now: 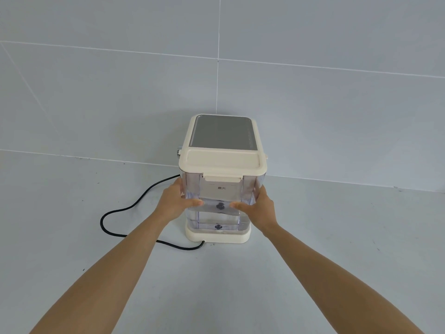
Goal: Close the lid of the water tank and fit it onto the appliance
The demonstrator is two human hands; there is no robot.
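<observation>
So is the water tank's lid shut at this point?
Shut. The cream lid lies flat on the clear water tank, its front tab down over the rim. Left hand and right hand grip the tank's sides.

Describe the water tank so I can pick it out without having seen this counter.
Find the cream appliance standing against the tiled wall. The water tank is the clear box on its near side, gripped by the left hand and right hand. Its see-through walls under a closed cream lid set it apart.

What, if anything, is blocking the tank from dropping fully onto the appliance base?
Nothing visible. The water tank, lid shut, sits over the base, held by left hand and right hand. The power cord lies clear, left.
</observation>
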